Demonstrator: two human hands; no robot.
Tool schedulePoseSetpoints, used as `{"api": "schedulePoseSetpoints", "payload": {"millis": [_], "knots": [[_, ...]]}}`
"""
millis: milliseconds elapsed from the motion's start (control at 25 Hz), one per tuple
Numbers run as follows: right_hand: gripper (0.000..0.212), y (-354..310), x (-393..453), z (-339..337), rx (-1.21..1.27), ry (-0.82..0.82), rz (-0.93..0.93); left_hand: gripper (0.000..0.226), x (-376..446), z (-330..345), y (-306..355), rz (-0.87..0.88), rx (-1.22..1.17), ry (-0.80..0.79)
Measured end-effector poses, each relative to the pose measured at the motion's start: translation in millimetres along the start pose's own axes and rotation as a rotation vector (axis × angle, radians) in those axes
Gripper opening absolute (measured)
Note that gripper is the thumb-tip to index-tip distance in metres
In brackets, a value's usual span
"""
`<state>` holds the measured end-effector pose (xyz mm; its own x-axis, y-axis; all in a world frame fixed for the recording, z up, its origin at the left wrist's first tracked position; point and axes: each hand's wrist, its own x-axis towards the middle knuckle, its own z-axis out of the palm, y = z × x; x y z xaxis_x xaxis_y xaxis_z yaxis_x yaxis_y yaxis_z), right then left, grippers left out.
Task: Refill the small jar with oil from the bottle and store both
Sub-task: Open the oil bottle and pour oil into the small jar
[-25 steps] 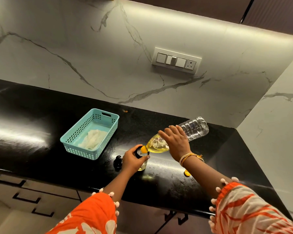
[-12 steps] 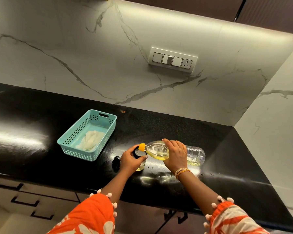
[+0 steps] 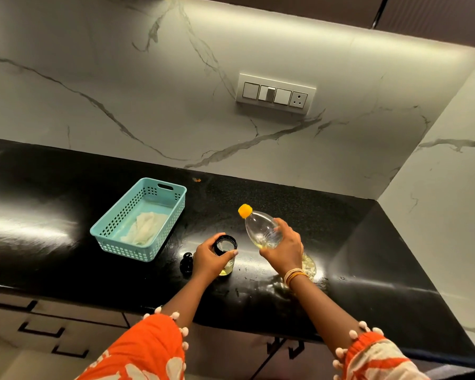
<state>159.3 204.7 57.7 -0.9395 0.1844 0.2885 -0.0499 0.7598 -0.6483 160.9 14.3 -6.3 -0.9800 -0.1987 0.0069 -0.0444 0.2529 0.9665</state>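
Note:
A small glass jar (image 3: 226, 246) with a dark rim stands open on the black counter, yellow oil in its bottom. My left hand (image 3: 209, 259) grips its side. To its right a clear plastic oil bottle (image 3: 259, 229) with an orange neck stands nearly upright, base on or close to the counter, a little oil inside. My right hand (image 3: 284, 249) grips the bottle's middle. A small black lid (image 3: 187, 263) lies just left of my left hand.
A teal perforated basket (image 3: 115, 237) holding a white cloth (image 3: 146, 228) sits on the counter (image 3: 52, 215) to the left. A marble wall with a switch plate (image 3: 275, 94) runs behind, and a side wall closes the right end. Drawers with dark handles lie below the counter edge.
The bottle was tipped with its neck over the jar, pouring oil. My right hand has swung it back upright and away to the right. My left hand stays on the jar.

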Motion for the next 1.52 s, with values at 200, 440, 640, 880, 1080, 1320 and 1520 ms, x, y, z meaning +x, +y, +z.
{"api": "schedulePoseSetpoints", "payload": {"millis": [200, 440, 640, 880, 1080, 1320, 1520], "knots": [[0.071, -15.0, 11.5, -12.5, 0.31, 0.054, 0.067, 0.059, -0.7, -0.7, 1.5, 0.01, 0.011, -0.008], [0.072, -15.0, 10.0, -13.0, 0.421, -0.049, 0.134, 0.065, 0.1, -0.8, -0.9, 0.005, 0.015, -0.01], [0.079, -15.3, 5.9, -10.2, 0.405, -0.105, 0.1, 0.059, 0.3, -0.3, 4.4, 0.01, 0.056, -0.02], [0.076, 11.5, -2.2, -17.3, 0.482, -0.255, 0.18, 0.081, 2.4, -4.7, 29.8, -0.067, 0.122, -0.158], [0.044, 56.9, -9.5, -9.6, 0.177, -0.234, 0.291, 0.08, 19.5, 3.8, 86.4, 0.054, 0.131, -0.148], [0.041, 84.7, -12.0, 2.9, -0.535, -0.52, 0.082, 0.067, 38.5, 25.4, 152.7, 0.156, -0.095, -0.427], [0.028, 89.6, -10.4, 11.2, -0.604, -0.514, 0.004, 0.039, 38.4, 43.1, 157.3, 0.216, -0.118, -0.39]]}}
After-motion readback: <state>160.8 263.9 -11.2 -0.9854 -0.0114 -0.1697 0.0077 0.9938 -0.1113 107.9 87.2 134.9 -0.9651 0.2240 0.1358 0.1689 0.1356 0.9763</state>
